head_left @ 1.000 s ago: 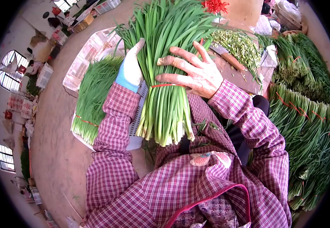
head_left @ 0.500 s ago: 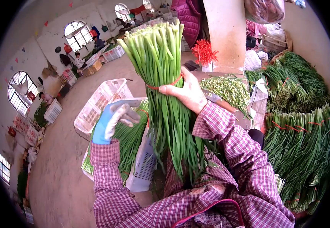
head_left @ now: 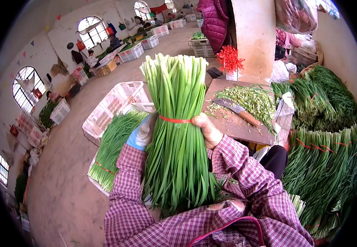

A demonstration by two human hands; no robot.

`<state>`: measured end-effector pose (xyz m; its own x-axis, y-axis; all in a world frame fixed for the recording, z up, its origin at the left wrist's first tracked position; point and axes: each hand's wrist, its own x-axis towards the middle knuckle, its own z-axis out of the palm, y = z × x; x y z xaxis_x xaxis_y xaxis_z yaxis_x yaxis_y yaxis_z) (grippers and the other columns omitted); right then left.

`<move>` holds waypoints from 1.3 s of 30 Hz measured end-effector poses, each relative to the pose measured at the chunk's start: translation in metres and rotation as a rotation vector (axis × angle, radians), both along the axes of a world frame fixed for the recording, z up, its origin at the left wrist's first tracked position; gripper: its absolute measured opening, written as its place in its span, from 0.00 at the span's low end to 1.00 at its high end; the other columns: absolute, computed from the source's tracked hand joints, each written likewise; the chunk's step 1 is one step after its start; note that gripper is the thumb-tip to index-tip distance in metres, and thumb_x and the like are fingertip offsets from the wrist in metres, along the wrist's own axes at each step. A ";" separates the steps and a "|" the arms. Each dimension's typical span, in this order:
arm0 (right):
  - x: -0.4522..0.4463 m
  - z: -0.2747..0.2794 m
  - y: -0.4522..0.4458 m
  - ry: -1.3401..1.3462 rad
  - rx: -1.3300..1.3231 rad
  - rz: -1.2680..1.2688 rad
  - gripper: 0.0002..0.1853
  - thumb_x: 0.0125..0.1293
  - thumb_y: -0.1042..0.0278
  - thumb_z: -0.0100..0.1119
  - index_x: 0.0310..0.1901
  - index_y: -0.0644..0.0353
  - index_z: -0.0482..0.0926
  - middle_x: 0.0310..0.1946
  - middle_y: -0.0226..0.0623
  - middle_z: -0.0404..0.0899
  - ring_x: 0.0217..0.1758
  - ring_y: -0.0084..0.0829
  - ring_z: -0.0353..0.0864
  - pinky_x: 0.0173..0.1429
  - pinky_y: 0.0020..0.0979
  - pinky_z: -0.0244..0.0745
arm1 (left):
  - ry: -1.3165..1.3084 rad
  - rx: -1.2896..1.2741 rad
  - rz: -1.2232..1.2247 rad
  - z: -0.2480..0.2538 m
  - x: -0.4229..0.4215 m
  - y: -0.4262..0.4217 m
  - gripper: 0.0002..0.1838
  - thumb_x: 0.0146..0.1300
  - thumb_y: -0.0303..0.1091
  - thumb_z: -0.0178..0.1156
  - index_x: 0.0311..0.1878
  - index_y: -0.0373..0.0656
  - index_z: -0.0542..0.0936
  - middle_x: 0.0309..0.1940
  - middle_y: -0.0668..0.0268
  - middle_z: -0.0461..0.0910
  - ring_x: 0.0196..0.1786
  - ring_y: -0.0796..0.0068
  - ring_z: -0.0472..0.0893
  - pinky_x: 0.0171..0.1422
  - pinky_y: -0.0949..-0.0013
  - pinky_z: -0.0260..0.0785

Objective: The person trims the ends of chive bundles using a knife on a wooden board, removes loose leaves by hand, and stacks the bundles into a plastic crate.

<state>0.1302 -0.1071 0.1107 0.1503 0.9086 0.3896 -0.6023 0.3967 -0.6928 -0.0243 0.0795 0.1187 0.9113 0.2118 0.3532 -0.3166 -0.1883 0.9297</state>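
Observation:
A thick bundle of garlic chives (head_left: pixel 178 94) stands upright before me, pale cut ends up and green leaves hanging down. A red band (head_left: pixel 174 120) circles its middle. My right hand (head_left: pixel 208 131), bare, grips the bundle's right side at the band, thumb in front and fingers mostly hidden behind. On the opposite side my left hand (head_left: pixel 144 131), in a blue and white glove, is closed against the bundle, its fingertips hidden by the leaves. Behind my left forearm, more banded chives (head_left: pixel 118 142) lie in a white crate.
A cleaver (head_left: pixel 238 110) with a wooden handle lies on a board (head_left: pixel 223 125) among chopped stem ends (head_left: pixel 248 99). Red ties (head_left: pixel 230 58) hang by the pillar. Stacked chives (head_left: pixel 326 164) fill the right side. A white plastic crate (head_left: pixel 114 103) stands left; people work farther back.
The bundle has come lower and more upright, its band now facing me. My left hand has moved from free air onto the bundle's left side. My view has shifted slightly.

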 end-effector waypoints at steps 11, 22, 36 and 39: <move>-0.001 -0.053 0.014 0.214 -0.100 0.214 0.44 0.50 0.43 0.74 0.61 0.67 0.70 0.52 0.45 0.80 0.49 0.35 0.84 0.53 0.37 0.83 | 0.084 -0.290 0.062 0.016 -0.001 -0.056 0.63 0.39 0.67 0.73 0.72 0.36 0.59 0.68 0.58 0.65 0.68 0.65 0.65 0.73 0.60 0.58; -0.004 -0.014 0.010 -0.515 0.021 -0.423 0.48 0.66 0.45 0.59 0.73 0.67 0.46 0.72 0.54 0.56 0.76 0.40 0.54 0.78 0.39 0.47 | 0.146 -0.142 0.344 0.068 -0.001 -0.047 0.31 0.46 0.28 0.75 0.56 0.34 0.75 0.42 0.63 0.83 0.48 0.76 0.81 0.53 0.68 0.77; -0.009 -0.023 -0.009 -0.652 0.048 -0.674 0.53 0.52 0.48 0.74 0.70 0.69 0.53 0.65 0.54 0.64 0.71 0.44 0.63 0.73 0.41 0.59 | -0.116 0.584 0.484 0.006 0.006 -0.052 0.59 0.33 0.43 0.83 0.69 0.35 0.60 0.57 0.55 0.76 0.58 0.61 0.78 0.62 0.60 0.71; -0.013 -0.036 -0.019 -0.740 0.049 -0.739 0.56 0.47 0.48 0.77 0.69 0.69 0.54 0.63 0.53 0.64 0.70 0.47 0.64 0.73 0.41 0.59 | -0.142 0.494 0.477 -0.016 0.009 -0.072 0.61 0.35 0.47 0.82 0.71 0.33 0.57 0.61 0.52 0.72 0.62 0.60 0.75 0.65 0.58 0.69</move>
